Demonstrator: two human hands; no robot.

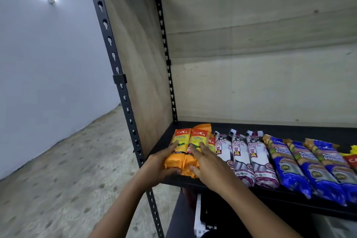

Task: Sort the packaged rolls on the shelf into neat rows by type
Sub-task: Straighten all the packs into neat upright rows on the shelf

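In the head view, the orange rolls (188, 147) are being squared up at the left end of the black shelf (301, 129), hard against the wooden side panel (135, 67). The left hand (164, 162) is wrapped around the near end of the outermost orange roll, fingers lying along its label and thumb tucked under its lower end. The right hand (207, 162) is laid over the second orange roll, fingers spread on top and thumb against its near end; it is pressing rather than fully closed. A third orange roll is partly hidden behind the right hand.

The step in hand is judged to be the aligning of the orange group into a row. The next move probably calls for the two held rolls to be pushed level with each other and with the hidden third one, their near ends brought into line with the shelf's front edge.

The shelf serves as the only container seen. To the right of the orange rolls, three white rolls (245, 154) are laid side by side, touching. Beyond these, three blue rolls (309, 166) are set in a row, slightly slanted. At the far right edge a red and yellow packet (352, 158) is only partly seen, and its type cannot be told. The back of the shelf is bare. Below the shelf, dark items are glimpsed but cannot be identified.
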